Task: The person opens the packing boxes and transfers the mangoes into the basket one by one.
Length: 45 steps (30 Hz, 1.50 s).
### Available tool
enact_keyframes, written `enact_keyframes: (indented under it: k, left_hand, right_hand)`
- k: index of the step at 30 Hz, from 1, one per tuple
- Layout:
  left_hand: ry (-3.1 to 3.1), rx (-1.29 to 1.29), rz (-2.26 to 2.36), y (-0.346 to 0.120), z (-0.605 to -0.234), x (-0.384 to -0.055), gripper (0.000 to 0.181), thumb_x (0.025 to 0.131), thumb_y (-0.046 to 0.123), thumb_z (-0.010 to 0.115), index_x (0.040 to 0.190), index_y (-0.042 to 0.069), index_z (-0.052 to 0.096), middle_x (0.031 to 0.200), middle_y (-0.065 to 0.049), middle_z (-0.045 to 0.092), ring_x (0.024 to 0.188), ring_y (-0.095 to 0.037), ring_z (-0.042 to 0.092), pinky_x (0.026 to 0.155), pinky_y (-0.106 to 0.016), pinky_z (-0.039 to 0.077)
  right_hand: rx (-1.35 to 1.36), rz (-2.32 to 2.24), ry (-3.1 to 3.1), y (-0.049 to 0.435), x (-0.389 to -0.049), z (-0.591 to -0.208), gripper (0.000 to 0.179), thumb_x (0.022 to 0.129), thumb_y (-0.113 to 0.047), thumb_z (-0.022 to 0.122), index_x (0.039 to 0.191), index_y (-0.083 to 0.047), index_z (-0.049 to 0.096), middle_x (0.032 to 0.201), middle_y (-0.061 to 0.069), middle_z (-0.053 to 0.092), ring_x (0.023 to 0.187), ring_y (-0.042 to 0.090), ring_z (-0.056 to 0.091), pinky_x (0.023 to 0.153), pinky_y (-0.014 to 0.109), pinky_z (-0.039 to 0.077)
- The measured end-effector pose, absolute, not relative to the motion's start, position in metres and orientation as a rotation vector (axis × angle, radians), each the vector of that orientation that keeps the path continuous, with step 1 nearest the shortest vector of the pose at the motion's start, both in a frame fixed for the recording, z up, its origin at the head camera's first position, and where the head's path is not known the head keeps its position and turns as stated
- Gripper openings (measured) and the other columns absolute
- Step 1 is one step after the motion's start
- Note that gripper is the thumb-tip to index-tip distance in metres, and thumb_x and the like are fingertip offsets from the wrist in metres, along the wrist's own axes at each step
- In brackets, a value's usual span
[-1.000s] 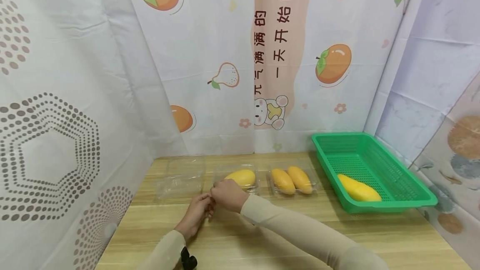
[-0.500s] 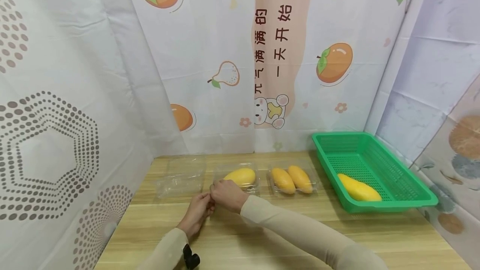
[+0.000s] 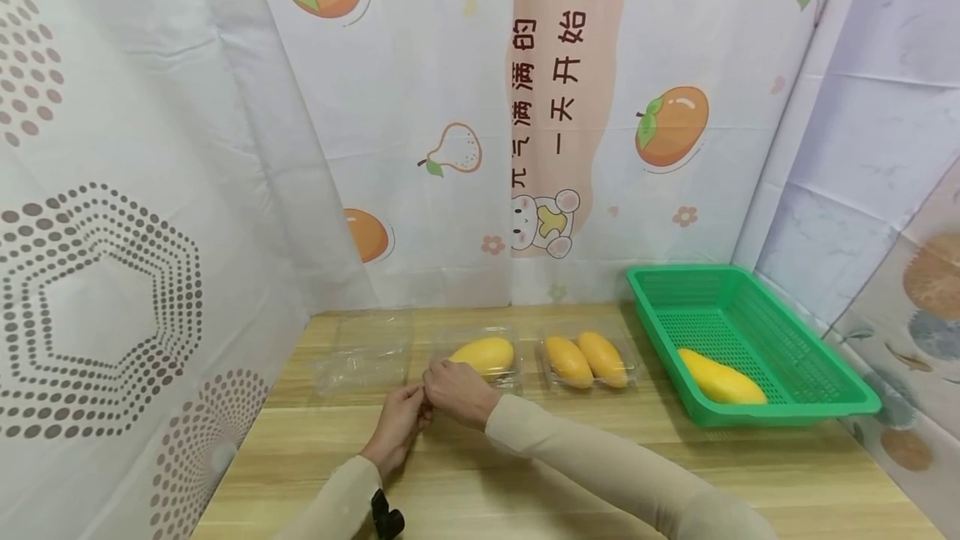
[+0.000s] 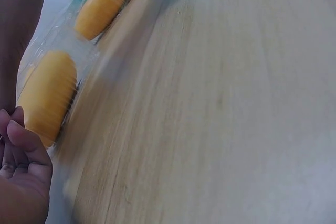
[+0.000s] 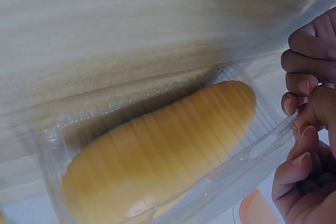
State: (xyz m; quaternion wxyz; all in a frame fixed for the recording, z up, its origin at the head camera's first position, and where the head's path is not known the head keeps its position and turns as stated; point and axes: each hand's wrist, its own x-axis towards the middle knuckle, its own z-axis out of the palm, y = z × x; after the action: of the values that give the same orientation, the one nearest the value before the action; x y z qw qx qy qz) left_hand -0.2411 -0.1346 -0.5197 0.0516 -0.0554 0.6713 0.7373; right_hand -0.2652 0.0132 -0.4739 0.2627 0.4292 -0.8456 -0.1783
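Observation:
A clear plastic clamshell box [image 5: 273,132] holds a yellow mango [image 3: 486,355] in the middle of the table's far half. In the right wrist view, a sliver of yellow shows behind that mango. My left hand [image 3: 397,426] and right hand [image 3: 459,392] meet at the box's near left corner. Fingertips of both hands pinch its rim there, as the right wrist view shows. The right hand's back hides this corner from the head camera. In the left wrist view, the left hand [image 4: 26,177] has its thumb and fingers bent together beside the mango box.
Left of the hands lies another clear box [image 3: 367,357], lid raised, with no fruit visible inside. To the right, a box holds two orange-yellow mangoes [image 3: 568,361]. A green basket [image 3: 787,419] with a yellow mango [image 3: 722,377] stands at the far right. Curtains hang behind.
Both hands stay at the same corner of the box. My left forearm has shifted slightly to the right. The mangoes, boxes and basket stay in place.

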Motion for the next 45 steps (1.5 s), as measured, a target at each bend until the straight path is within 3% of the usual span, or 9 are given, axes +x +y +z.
enact_keyframes:
  k: [15, 20, 25, 33, 40, 45]
  left_hand:
    - [2.051, -0.231, 2.281, -0.129, -0.518, -0.239, 0.029, 0.103, 0.006, 0.051, 0.076, 0.006, 0.063, 0.071, -0.002, 0.055, 0.065, -0.013, 0.051, 0.056, -0.024, 0.044]
    - [2.046, -0.178, 2.276, -0.13, -0.524, -0.24, 0.031, 0.103, 0.008, 0.049, 0.073, 0.006, 0.057, 0.07, -0.003, 0.055, 0.062, -0.015, 0.05, 0.055, -0.025, 0.043]
    - [2.047, -0.112, 2.25, -0.129, -0.526, -0.239, 0.029, 0.104, 0.008, 0.05, 0.076, 0.005, 0.057, 0.073, -0.003, 0.055, 0.064, -0.014, 0.05, 0.057, -0.024, 0.044]
    - [2.132, -0.08, 2.197, -0.134, -0.526, -0.243, 0.023, 0.102, 0.007, 0.054, 0.083, 0.0, 0.064, 0.072, -0.002, 0.058, 0.062, -0.01, 0.051, 0.054, -0.02, 0.044]
    - [2.13, -0.063, 2.159, -0.137, -0.524, -0.245, 0.027, 0.105, 0.013, 0.056, 0.102, -0.011, 0.067, 0.083, -0.007, 0.065, 0.065, -0.01, 0.051, 0.055, -0.02, 0.044]
    - [2.116, -0.089, 2.136, -0.136, -0.523, -0.245, 0.027, 0.104, 0.014, 0.058, 0.104, -0.011, 0.068, 0.083, -0.005, 0.066, 0.066, -0.009, 0.051, 0.056, -0.02, 0.044]
  right_hand:
    - [1.099, -0.483, -2.202, 0.017, -0.263, -0.473, 0.018, 0.101, -0.019, 0.068, 0.085, -0.016, 0.06, 0.076, -0.004, 0.054, 0.064, 0.006, 0.051, 0.048, 0.017, 0.044]
    - [1.093, -0.432, -2.211, 0.019, -0.26, -0.471, 0.011, 0.098, -0.017, 0.072, 0.09, -0.014, 0.065, 0.082, -0.003, 0.057, 0.071, 0.007, 0.054, 0.051, 0.015, 0.046]
    - [1.095, -0.371, -2.223, 0.023, -0.259, -0.475, 0.009, 0.098, -0.019, 0.073, 0.096, -0.012, 0.067, 0.088, -0.002, 0.057, 0.077, 0.007, 0.055, 0.053, 0.015, 0.048]
    - [1.105, -0.314, -2.162, 0.034, -0.258, -0.48, 0.022, 0.095, -0.032, 0.076, 0.1, -0.014, 0.064, 0.092, -0.003, 0.059, 0.076, 0.009, 0.058, 0.056, 0.017, 0.048]
    - [1.113, -0.293, -2.199, 0.056, -0.261, -0.479, 0.019, 0.094, -0.011, 0.076, 0.104, -0.012, 0.06, 0.093, 0.0, 0.058, 0.075, 0.011, 0.056, 0.056, 0.019, 0.046]
    - [1.114, -0.233, -2.233, 0.071, -0.263, -0.481, 0.018, 0.094, -0.008, 0.075, 0.104, -0.011, 0.06, 0.09, 0.001, 0.056, 0.07, 0.012, 0.052, 0.051, 0.02, 0.043]
